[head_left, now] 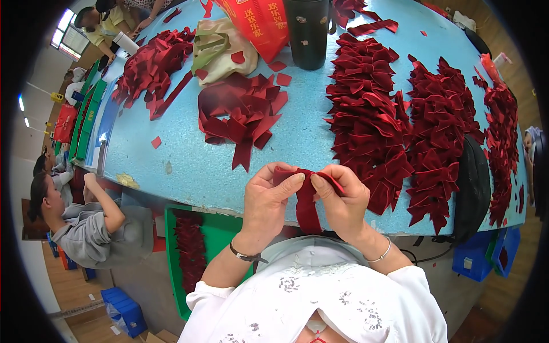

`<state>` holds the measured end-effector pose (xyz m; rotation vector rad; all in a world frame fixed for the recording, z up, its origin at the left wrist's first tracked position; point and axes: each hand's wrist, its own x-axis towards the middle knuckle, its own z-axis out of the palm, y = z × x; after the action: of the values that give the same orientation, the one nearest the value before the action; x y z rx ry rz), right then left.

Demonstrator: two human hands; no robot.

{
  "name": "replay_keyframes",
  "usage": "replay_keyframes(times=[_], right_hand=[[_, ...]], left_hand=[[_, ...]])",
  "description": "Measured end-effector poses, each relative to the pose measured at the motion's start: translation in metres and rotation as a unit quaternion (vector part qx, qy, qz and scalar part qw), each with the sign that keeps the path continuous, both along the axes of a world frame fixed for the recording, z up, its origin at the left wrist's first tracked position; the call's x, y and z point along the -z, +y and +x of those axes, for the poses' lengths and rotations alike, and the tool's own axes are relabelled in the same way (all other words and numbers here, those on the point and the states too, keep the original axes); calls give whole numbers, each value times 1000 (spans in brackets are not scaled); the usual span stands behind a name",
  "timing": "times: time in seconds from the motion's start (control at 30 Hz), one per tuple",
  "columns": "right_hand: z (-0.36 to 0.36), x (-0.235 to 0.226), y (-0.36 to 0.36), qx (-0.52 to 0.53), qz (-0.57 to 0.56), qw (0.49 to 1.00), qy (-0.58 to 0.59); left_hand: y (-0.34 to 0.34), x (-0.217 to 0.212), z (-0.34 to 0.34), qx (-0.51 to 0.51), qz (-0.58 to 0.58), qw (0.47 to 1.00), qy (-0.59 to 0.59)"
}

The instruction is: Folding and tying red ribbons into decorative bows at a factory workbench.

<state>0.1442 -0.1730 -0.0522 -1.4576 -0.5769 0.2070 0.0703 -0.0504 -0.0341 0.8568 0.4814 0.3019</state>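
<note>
My left hand (267,199) and my right hand (342,200) pinch a dark red velvet ribbon strip (306,206) between them at the near edge of the light blue table (171,154). The strip is folded at the top between my fingertips and its tail hangs down toward my lap. Just beyond my hands lies a loose heap of cut red ribbon pieces (243,111). To the right, rows of folded red ribbon bows (366,114) cover the table.
A black cylinder container (309,31), a red bag (257,23) and a beige cloth bag (220,51) stand at the far side. A green tray (220,234) with red ribbon sits below the table on my left. Other people sit at the left. Blue bins (472,260) are at the right.
</note>
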Motion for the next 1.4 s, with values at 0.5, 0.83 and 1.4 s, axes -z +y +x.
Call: replay_keyframes(times=[0.5,0.83,1.4], right_hand=[[13,-2,0,-100,83,963,235],[7,3,1,-92,120,954,260],[1,-3,-2,-67,43,983,164]], left_hand=[[4,-5,4,-17,-30,999,1],[3,3,-2,-51,158,985,-38],[3,-13,-5,37,188,981,15]])
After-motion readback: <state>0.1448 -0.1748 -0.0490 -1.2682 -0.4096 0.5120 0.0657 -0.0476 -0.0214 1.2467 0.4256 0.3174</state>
